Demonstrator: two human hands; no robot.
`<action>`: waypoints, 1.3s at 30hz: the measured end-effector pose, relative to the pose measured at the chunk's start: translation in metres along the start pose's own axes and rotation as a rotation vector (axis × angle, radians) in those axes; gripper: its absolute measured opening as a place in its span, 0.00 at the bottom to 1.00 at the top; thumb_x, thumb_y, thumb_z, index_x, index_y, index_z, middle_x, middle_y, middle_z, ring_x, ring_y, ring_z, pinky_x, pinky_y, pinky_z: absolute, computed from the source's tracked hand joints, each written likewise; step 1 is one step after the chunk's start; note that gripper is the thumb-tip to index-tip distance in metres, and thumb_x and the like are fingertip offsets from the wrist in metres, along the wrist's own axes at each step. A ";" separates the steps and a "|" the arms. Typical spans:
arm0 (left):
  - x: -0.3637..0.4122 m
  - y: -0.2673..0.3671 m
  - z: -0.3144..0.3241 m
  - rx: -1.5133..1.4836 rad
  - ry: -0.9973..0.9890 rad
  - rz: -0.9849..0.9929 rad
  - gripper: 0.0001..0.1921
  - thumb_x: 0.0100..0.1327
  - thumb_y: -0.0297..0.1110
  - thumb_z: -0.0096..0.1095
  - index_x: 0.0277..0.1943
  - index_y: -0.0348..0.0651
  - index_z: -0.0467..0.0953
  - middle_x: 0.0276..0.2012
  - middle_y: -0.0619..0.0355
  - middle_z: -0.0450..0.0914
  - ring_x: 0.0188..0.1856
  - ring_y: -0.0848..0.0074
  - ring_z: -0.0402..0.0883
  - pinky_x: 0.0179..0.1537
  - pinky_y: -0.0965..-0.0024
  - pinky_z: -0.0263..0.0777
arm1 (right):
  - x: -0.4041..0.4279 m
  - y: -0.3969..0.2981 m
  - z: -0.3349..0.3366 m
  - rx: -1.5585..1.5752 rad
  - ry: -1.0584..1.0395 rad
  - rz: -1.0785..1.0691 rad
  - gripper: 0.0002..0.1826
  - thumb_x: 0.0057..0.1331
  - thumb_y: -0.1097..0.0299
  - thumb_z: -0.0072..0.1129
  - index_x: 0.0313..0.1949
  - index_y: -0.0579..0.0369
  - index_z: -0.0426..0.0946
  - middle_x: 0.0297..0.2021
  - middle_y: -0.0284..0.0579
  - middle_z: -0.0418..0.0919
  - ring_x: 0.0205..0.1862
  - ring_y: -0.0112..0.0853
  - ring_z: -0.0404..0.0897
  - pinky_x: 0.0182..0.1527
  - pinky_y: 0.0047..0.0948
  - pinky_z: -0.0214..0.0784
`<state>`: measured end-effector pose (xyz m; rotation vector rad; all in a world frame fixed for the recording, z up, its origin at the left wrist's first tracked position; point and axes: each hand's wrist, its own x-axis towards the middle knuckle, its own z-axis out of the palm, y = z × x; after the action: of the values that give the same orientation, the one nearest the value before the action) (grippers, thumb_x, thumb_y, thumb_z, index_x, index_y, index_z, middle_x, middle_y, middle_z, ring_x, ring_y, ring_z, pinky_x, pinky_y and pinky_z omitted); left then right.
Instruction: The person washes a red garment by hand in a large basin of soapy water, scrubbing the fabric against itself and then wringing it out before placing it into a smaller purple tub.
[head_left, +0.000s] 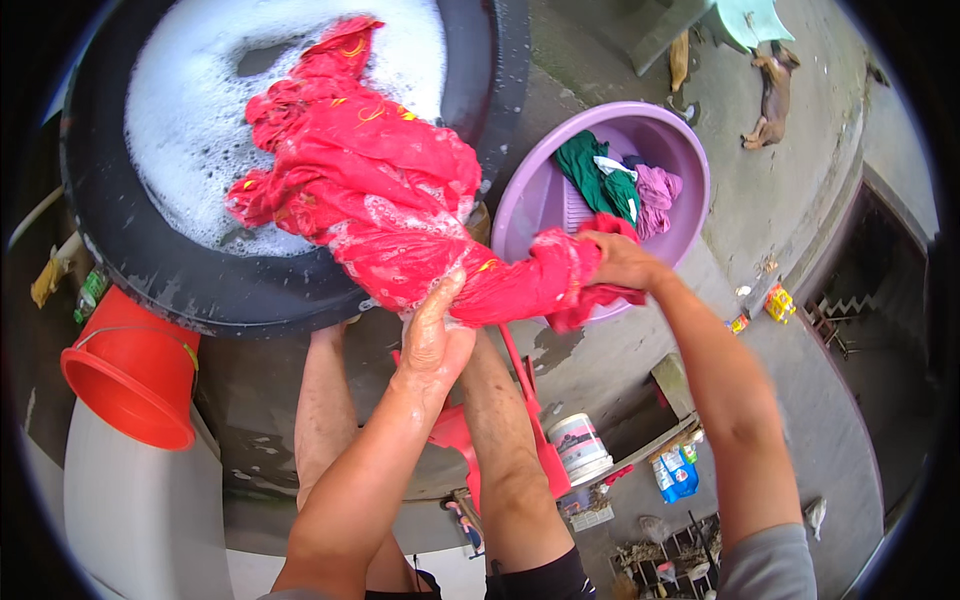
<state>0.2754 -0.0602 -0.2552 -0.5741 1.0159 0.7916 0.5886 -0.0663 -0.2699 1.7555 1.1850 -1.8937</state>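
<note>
A wet red garment (397, 187) with yellow marks and soap suds stretches from the foamy water (195, 150) in a large black basin (247, 289) toward a purple plastic basin (694, 165). My left hand (439, 337) supports its lower edge from beneath, fingers hidden behind the cloth. At the garment's right end, my right hand (622, 260) grips the bunched fabric over the purple basin's near rim. Green cloth (589, 176) and pink cloth (656, 199) lie inside that basin, near its ribbed washing surface.
A red bucket (131, 375) is tilted beside the black basin. Near my legs are a red plastic chair (551, 461) and a white tub (580, 446). A blue packet (675, 476) lies farther right. A brown dog (772, 97) lies on the concrete at the upper right.
</note>
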 end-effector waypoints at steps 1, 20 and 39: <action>0.002 -0.005 0.000 0.008 0.010 0.003 0.18 0.66 0.21 0.64 0.58 0.41 0.76 0.53 0.55 0.82 0.58 0.66 0.80 0.67 0.55 0.70 | 0.003 0.011 0.019 -0.091 0.196 -0.062 0.38 0.55 0.63 0.73 0.65 0.58 0.72 0.57 0.57 0.80 0.60 0.46 0.79 0.63 0.39 0.71; 0.016 0.011 -0.001 0.304 0.153 0.051 0.25 0.73 0.50 0.54 0.62 0.40 0.72 0.58 0.54 0.80 0.62 0.66 0.77 0.68 0.57 0.66 | -0.002 -0.161 0.115 -0.349 0.555 -0.193 0.10 0.51 0.70 0.62 0.34 0.57 0.77 0.28 0.54 0.82 0.34 0.47 0.84 0.41 0.45 0.71; -0.003 0.023 0.046 -0.009 -0.062 -0.041 0.22 0.67 0.44 0.63 0.56 0.37 0.75 0.47 0.49 0.83 0.50 0.59 0.84 0.54 0.53 0.79 | -0.042 -0.155 0.019 0.504 -0.448 -0.026 0.23 0.51 0.71 0.70 0.49 0.59 0.80 0.38 0.36 0.84 0.45 0.21 0.79 0.52 0.30 0.73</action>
<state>0.2802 -0.0131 -0.2340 -0.5737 0.9411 0.7736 0.4762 0.0021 -0.1764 1.3918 0.6046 -2.5843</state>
